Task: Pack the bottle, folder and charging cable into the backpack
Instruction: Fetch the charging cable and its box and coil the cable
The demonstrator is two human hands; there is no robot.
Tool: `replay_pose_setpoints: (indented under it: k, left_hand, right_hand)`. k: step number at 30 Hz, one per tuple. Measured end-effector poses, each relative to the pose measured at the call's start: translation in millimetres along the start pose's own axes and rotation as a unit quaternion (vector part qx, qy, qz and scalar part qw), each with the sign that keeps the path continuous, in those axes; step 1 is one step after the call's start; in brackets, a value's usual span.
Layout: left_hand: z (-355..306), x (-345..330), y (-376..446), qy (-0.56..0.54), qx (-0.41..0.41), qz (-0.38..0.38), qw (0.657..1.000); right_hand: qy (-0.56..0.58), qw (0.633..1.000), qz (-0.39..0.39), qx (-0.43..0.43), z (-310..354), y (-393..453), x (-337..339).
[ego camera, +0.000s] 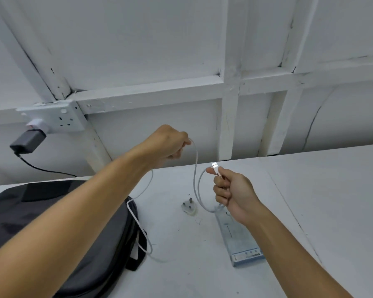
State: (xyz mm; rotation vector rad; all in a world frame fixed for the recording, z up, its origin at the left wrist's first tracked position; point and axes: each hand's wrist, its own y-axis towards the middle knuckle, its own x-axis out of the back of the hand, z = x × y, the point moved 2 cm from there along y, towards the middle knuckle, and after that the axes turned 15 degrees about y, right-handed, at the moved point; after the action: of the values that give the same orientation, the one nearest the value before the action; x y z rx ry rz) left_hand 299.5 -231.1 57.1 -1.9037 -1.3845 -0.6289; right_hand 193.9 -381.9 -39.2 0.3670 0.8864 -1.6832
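Note:
A white charging cable (195, 168) hangs in a loop between both hands above the white table (310, 190). My right hand (233, 194) grips the cable near its USB plug, which sticks up past the thumb. Higher and to the left, my left hand (170, 145) grips the cable further along. The rest of the cable trails down under my left forearm onto the edge of the dark grey backpack (52, 222), which lies flat at the left. I see neither bottle nor folder.
A white three-pin plug (189, 207) lies on the table between the backpack and a pale blue power strip (239, 239). On the wall at the left, a double socket (58, 118) holds a black adapter (28, 138) whose black cord runs down behind the backpack.

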Motion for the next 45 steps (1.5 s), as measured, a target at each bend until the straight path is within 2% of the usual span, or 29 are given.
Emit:
replay_pose_setpoints:
  k: [4, 7, 12, 16, 21, 23, 25, 28, 31, 34, 39, 45]
  left_hand:
    - [0, -7, -18, -0.093, -0.002, 0.019, 0.995]
    - [5, -10, -24, -0.117, -0.025, 0.041, 0.992]
    - [19, -25, -39, -0.106, -0.071, 0.061, 0.990]
    - [33, -45, -52, -0.072, -0.105, 0.055, 0.990]
    - [49, -61, -58, -0.044, -0.099, 0.053, 0.993]
    - [52, -63, -59, -0.007, -0.094, 0.056, 0.994]
    - [55, -65, -59, 0.080, -0.100, 0.043, 0.991]
    - [62, -63, -57, 0.266, -0.148, 0.004, 0.953]
    - [79, -46, -56, 0.335, -0.193, 0.014, 0.922]
    - [95, -22, -48, 0.334, -0.220, 0.041, 0.916]
    - [109, -1, -23, 0.305, -0.250, 0.126, 0.910]
    - [114, 5, 6, 0.340, -0.188, 0.244, 0.889]
  right_hand:
    - [-0.024, 1.000, 0.014, -0.006, -11, 10, -24]
    - [-0.032, 0.999, 0.023, -0.013, -19, 15, -38]
    - [0.003, 1.000, 0.013, -0.003, -24, 21, -52]
    - [0.036, 0.999, 0.009, -0.031, -26, 27, -57]
    - [0.113, 0.991, 0.010, -0.065, -20, 34, -51]
    - [0.137, 0.988, 0.001, -0.064, -15, 37, -47]
    - [0.164, 0.984, -0.005, -0.073, -11, 36, -46]
    - [0.192, 0.978, -0.037, -0.069, -1, 41, -39]
    - [0.207, 0.975, -0.048, -0.059, 13, 46, -31]
    - [0.204, 0.977, -0.034, -0.050, 25, 43, -27]
    - [0.139, 0.990, 0.007, -0.005, 46, 27, -26]
    - [0.138, 0.983, 0.106, 0.066, 81, -4, -30]
